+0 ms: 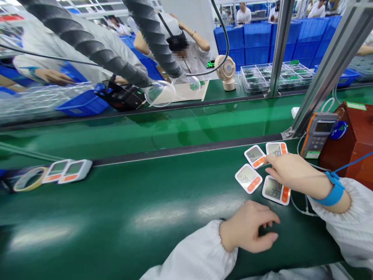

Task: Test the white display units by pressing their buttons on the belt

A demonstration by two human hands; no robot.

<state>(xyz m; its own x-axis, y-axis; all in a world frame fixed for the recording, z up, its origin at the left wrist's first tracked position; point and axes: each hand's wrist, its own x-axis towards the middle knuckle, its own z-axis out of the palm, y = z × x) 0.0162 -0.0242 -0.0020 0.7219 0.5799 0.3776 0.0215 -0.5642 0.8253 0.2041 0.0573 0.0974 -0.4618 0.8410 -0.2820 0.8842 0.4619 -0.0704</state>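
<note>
Four white devices with grey screens and orange buttons lie grouped on the green table at the right: an upper-left one (254, 156), an upper-right one (274, 148), a lower-left one (248, 178) and a lower-right one (275, 190). Above this group is my right hand (291, 171), a blue band on its wrist, fingertips near the upper-left device's buttons; whether it touches is unclear. My left hand (252, 226) hovers below the group, thumb and fingers apart with nothing between them. Two similar devices (75, 171) lie at the far left.
Beside the left devices lies a tape roll (30, 179). A handheld meter (319, 132) leans by a red-brown box (349, 144) at the right, with cables around. A metal post (323, 66) rises behind. Across the line are a small fan (225, 72) and a person (186, 50).
</note>
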